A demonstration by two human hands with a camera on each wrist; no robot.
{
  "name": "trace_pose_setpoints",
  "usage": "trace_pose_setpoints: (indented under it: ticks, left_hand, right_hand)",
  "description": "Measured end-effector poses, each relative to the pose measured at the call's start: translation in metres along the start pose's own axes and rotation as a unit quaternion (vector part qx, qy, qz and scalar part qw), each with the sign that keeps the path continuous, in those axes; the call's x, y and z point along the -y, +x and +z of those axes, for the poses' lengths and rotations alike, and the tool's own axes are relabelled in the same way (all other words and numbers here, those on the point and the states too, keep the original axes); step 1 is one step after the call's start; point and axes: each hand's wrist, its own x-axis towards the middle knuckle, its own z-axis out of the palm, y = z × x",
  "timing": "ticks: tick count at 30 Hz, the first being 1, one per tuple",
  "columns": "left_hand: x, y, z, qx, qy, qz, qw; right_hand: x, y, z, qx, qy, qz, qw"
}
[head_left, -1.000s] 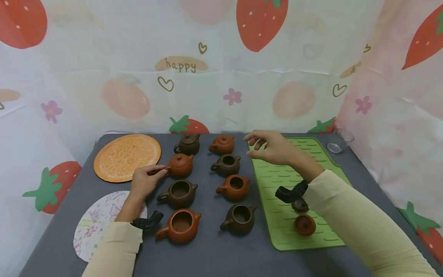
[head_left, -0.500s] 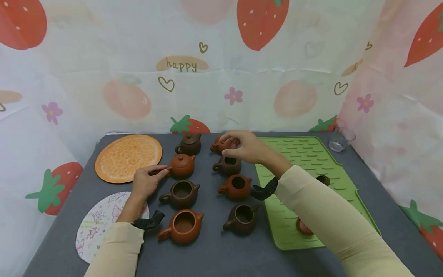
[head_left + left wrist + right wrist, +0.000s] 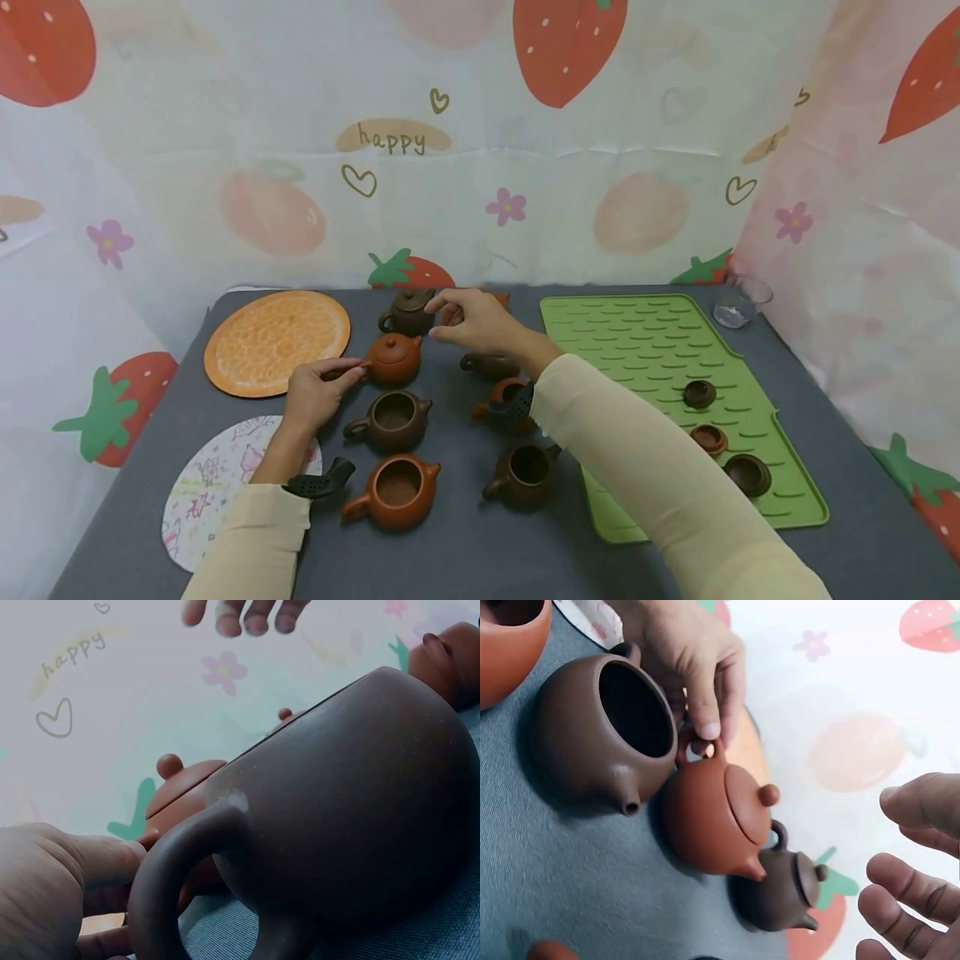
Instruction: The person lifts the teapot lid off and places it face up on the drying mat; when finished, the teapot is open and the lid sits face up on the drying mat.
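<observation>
My left hand (image 3: 313,400) pinches the reddish lidded teapot (image 3: 393,358) by its handle (image 3: 682,752); my right hand (image 3: 480,323), empty, fingers loosely parted, hovers near the dark lidded teapot (image 3: 405,315).

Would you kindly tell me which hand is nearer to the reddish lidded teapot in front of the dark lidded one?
Left: the left hand pinches the reddish lidded teapot by its handle, while the right hand is raised to its right, not touching it.
</observation>
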Motion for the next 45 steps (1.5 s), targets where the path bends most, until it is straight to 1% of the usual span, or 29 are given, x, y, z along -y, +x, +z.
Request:
trace_pose_setpoints:
  ticks: [9,15,19,24,29,34,41,45]
  left_hand:
    - [0.002,-0.001,-0.004,-0.002,0.014,-0.002,0.9999]
    - [0.000,0.000,-0.001,-0.001,0.012,0.004,0.9999]
    - [-0.001,-0.001,0.000,0.004,0.003,0.009,0.9999]
    - [0.000,-0.002,0.000,0.001,0.001,0.008,1.0000]
    - [0.000,0.000,0.000,-0.001,0.010,0.000,0.9999]
    - [-0.001,-0.001,0.000,0.001,0.007,0.002,1.0000]
    - [-0.004,-0.001,-0.001,-0.001,0.008,-0.007,0.9999]
    - [-0.003,-0.001,-0.001,-0.002,0.009,-0.007,0.9999]
  right_hand:
    - [0.004,0.021,0.025,0.006,-0.024,0.027,0.9993]
    - [0.002,0.029,0.038,-0.015,-0.027,0.040,0.9987]
    - [0.000,0.033,0.051,-0.031,-0.044,0.051,0.9972]
    - [0.001,0.038,0.063,-0.031,-0.057,0.056,0.9963]
    - [0.002,0.042,0.071,-0.018,-0.071,0.067,0.9951]
    - [-0.001,0.046,0.078,-0.013,-0.084,0.069,0.9940]
    - [0.000,0.051,0.083,-0.021,-0.107,0.074,0.9913]
    - [0.000,0.052,0.086,-0.030,-0.109,0.082,0.9902]
